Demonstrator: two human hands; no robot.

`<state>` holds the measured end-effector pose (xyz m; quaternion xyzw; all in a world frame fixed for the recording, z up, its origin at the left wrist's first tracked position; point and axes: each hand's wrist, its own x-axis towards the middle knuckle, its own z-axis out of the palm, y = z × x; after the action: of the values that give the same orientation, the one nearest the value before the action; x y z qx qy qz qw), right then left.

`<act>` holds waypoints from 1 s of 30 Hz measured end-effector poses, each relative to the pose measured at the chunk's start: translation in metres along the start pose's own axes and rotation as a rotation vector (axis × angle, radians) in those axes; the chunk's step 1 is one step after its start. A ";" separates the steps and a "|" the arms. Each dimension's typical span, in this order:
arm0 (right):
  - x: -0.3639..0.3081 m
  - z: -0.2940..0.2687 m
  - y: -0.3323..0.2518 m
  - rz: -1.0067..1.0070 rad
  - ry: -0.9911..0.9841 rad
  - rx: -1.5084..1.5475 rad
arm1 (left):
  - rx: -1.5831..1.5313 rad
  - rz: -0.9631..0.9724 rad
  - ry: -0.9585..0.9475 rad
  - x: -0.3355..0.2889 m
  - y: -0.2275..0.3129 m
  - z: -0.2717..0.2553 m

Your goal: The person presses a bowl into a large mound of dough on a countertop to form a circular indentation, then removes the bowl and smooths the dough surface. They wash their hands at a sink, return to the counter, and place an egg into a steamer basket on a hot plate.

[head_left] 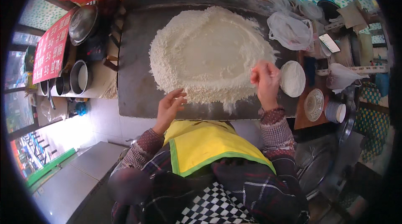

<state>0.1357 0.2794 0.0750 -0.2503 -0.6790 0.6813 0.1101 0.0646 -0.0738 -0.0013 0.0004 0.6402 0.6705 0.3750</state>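
Observation:
A wide ring of flour (167,67) lies on the dark worktop (136,56), with a pool of pale liquid (213,48) inside it. My left hand (169,108) hovers at the near left edge of the flour, its fingers loosely curved and apart, holding nothing. Over the right side of the ring is my right hand (266,82), its fingers drawn together in a pinch. What they hold, if anything, is too small to make out. Just right of that hand stands a round container full of white powder (292,78).
A clear plastic bag (289,30) sits at the worktop's right edge, near a lit phone (329,43). A patterned bowl (314,104) and stacked bowls (335,112) stand lower right. Pots (80,77) and a metal bowl (83,23) are at left, beside a red sign (52,48).

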 end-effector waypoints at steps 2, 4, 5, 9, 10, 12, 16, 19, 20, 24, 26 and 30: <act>0.032 0.028 0.005 0.070 -0.162 0.496 | -0.019 0.001 0.032 -0.001 0.005 -0.014; 0.037 0.044 0.014 0.158 -0.227 0.805 | -0.025 -0.001 0.007 0.000 0.010 -0.024; 0.042 0.049 0.016 0.205 -0.223 0.860 | -0.016 0.006 -0.004 0.002 0.013 -0.027; 0.037 0.052 0.018 0.166 -0.239 0.958 | 0.010 0.011 -0.035 0.004 0.016 -0.029; 0.034 0.051 0.016 0.133 -0.271 0.908 | 0.023 0.009 -0.035 0.007 0.017 -0.029; 0.030 0.050 0.010 0.067 -0.327 0.842 | 0.044 0.030 -0.086 0.010 0.018 -0.027; 0.020 0.053 0.003 0.075 -0.306 0.954 | 0.103 0.018 -0.165 0.016 0.021 -0.014; 0.014 0.055 0.007 0.063 -0.280 0.989 | 0.157 0.090 -0.236 0.019 0.022 0.001; 0.013 0.054 0.011 0.067 -0.279 0.980 | 0.160 0.129 -0.285 0.020 0.022 0.007; 0.008 0.054 0.032 0.052 -0.181 0.733 | 0.181 0.142 -0.348 0.017 0.020 0.022; 0.008 0.055 0.046 0.108 -0.157 0.582 | 0.161 0.163 -0.377 0.016 0.017 0.027; -0.001 0.054 0.064 0.182 -0.068 0.533 | 0.193 0.073 -0.350 0.015 0.013 0.029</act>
<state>0.1227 0.2287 0.0102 -0.2493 -0.4541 0.8509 0.0874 0.0614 -0.0398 0.0077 0.1761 0.6260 0.6090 0.4542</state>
